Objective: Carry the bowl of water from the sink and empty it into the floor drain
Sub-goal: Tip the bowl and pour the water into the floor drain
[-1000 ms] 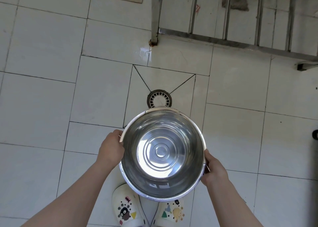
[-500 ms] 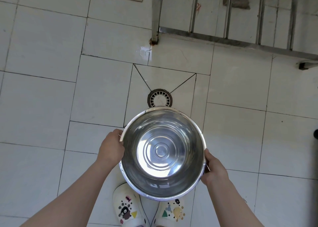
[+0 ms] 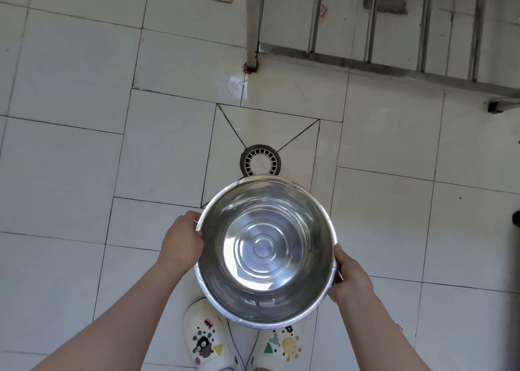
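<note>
Holding the steel bowl (image 3: 266, 251) out in front of me over the white tiled floor (image 3: 64, 157), seen from above. Left side first: my left hand (image 3: 183, 240) is clamped on the bowl's left rim, fingers wrapped under the wall, thumb on top of the edge. Bowl sits level between both hands, mouth up, clear water inside with the ringed bottom visible through it. Near edge of the bowl overlaps my white clogs (image 3: 209, 339), which carry cartoon charms. Far edge of the bowl just covers the near rim of the round floor drain (image 3: 260, 161); most of the drain's slotted grate shows beyond it, set where the diagonal grout lines meet. Further away, a wet patch (image 3: 236, 85) shines on the tile by the rusty foot of a metal frame leg (image 3: 253, 33), and the frame's bars run off to the far right. Right side: my right hand (image 3: 350, 279) is clamped on the bowl's right rim, thumb over the edge, fingers hidden under the wall.
</note>
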A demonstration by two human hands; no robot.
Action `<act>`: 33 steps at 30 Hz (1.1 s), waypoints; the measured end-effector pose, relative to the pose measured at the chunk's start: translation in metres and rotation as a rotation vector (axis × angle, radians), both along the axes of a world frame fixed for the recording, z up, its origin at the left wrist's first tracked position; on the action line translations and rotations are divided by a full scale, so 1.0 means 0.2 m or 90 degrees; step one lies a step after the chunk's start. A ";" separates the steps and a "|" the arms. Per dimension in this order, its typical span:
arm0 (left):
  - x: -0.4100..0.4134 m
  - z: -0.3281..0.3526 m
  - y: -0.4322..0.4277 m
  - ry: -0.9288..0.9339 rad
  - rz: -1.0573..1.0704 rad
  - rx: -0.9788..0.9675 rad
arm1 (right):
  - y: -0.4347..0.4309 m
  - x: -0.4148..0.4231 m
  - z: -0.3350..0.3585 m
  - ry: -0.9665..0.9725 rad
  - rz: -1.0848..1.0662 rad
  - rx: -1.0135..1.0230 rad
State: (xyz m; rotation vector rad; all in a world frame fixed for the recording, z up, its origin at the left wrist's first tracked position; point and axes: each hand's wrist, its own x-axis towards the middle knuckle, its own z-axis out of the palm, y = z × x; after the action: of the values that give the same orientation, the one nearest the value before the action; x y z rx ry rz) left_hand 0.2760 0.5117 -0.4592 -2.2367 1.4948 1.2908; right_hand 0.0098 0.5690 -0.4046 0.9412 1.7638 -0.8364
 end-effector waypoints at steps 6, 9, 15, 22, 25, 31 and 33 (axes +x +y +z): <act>-0.02 0.01 -0.01 0.000 0.000 -0.005 | 0.01 0.00 0.00 -0.002 -0.004 0.001; -0.01 0.01 0.00 -0.006 -0.005 -0.005 | 0.01 -0.01 0.00 -0.002 -0.005 0.000; -0.01 0.00 0.01 -0.013 -0.011 0.000 | 0.02 -0.01 -0.01 -0.005 -0.004 0.002; -0.01 0.01 0.01 -0.015 -0.016 0.005 | 0.03 -0.01 0.00 -0.007 -0.013 -0.005; -0.01 0.01 0.01 -0.015 -0.012 0.007 | 0.03 -0.01 0.00 -0.003 -0.010 -0.007; -0.02 0.01 0.00 -0.011 -0.004 0.004 | 0.02 -0.01 0.01 0.008 0.007 -0.005; -0.02 0.01 0.00 -0.013 -0.006 0.003 | 0.02 -0.01 0.00 0.009 0.011 -0.001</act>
State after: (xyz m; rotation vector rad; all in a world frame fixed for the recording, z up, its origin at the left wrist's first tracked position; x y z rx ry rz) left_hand 0.2713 0.5115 -0.4573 -2.2300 1.4922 1.2643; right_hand 0.0075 0.5723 -0.4037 0.9197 1.7814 -0.8353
